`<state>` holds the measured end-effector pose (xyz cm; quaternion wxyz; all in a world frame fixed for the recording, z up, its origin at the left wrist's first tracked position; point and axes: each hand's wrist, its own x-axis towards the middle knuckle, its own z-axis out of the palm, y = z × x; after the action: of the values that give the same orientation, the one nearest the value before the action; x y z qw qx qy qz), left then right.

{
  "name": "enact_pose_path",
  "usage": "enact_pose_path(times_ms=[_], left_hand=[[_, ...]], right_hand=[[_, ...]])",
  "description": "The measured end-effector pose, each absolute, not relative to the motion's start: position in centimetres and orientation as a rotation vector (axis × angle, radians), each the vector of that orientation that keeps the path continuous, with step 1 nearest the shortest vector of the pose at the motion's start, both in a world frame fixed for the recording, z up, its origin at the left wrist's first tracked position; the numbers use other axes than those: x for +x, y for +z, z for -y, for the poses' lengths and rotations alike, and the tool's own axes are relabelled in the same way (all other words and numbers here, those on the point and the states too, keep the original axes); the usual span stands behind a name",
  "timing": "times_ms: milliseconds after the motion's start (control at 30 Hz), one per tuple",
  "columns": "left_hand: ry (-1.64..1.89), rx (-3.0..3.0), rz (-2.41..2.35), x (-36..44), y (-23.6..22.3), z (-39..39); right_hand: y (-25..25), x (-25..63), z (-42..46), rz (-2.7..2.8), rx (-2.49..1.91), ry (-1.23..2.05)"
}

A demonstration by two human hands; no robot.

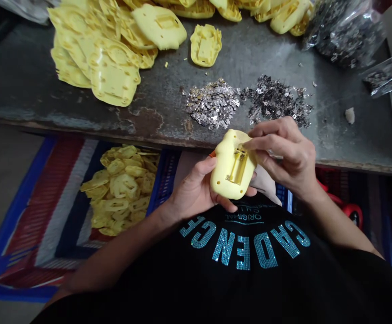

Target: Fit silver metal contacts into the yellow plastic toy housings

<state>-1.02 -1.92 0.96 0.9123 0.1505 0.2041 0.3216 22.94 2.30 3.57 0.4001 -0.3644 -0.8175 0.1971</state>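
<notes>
My left hand (199, 186) is closed round the lower left side of a yellow plastic casing (221, 171), held tilted just in front of the bench edge. Its open battery compartment (238, 166) faces up, with metal pieces showing at its ends. The fingers of my right hand (280, 150) are pinched together at the compartment's upper end; whatever is between them is hidden. Beyond the casing, a heap of small silvery metal contacts (212, 103) lies on the bench, beside a darker heap of similar metal pieces (277, 99).
Yellow shells (111, 72) are piled at the bench's back left, and a single shell (205, 45) lies apart. Plastic bags of metal parts (347, 36) are at the right. Below the bench edge (142, 139), a blue-rimmed crate (17, 294) holds yellow parts (122, 189).
</notes>
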Motion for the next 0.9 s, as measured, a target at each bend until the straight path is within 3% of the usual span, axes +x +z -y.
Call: enact_pose_path(times_ms=[200, 467, 900], left_hand=[[0.721, 0.376, -0.488, -0.6, 0.5, 1.7], [0.836, 0.645, -0.723, 0.6, 2.5, 1.3], [0.948, 0.905, -0.900, 2.0, 2.7, 2.7]], right_hand=[[1.7, 23.3, -2.4, 2.192, -0.777, 0.111], [4.3, 24.7, -4.7, 2.010, -0.991, 0.846], [1.8, 24.8, -3.2, 1.888, -0.898, 0.507]])
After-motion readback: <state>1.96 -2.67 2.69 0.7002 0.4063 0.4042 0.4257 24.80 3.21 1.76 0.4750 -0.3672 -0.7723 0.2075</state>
